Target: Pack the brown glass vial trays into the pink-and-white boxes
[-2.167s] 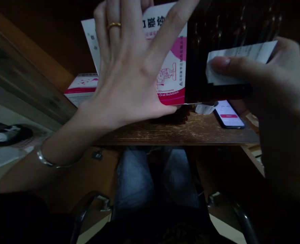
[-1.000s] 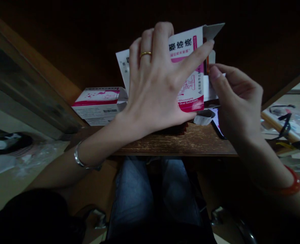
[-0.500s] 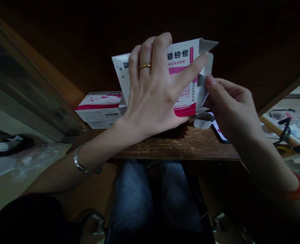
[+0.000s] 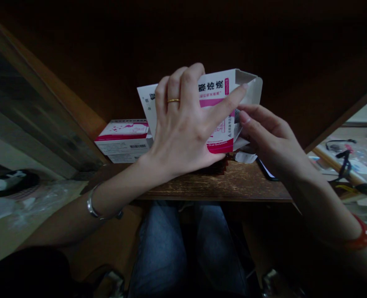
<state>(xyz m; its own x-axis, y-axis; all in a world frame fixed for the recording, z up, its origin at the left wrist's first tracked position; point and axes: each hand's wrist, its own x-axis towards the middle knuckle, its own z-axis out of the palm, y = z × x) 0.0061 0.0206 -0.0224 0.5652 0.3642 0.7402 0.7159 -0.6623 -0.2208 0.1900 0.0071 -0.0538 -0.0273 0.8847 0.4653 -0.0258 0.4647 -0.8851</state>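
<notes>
My left hand (image 4: 186,120) is wrapped over a white and pink oral-solution carton (image 4: 214,87), holding it tilted above the desk. The carton's right end is open, its flaps (image 4: 255,89) spread, and my left index finger reaches along the front face to that end. At the opening, my right hand (image 4: 264,134) pinches what looks like a folded, grey printed leaflet (image 4: 237,116), mostly hidden by the carton and fingertips. Under the open end, a small whitish curled piece (image 4: 245,157) lies on the desk. Something dark brown and ridged (image 4: 217,167) shows beneath my left hand.
A second white and pink carton (image 4: 121,147) stands on the wooden desk (image 4: 248,182) at left. A phone (image 4: 266,170) lies partly behind my right wrist. Wooden panels rise at the back and left. Assorted items and a black-tipped rod (image 4: 348,169) are at far right.
My right hand has moved left, closer into the carton's open end, and less of the grey leaflet shows. The carton and both hands sit lower in view.
</notes>
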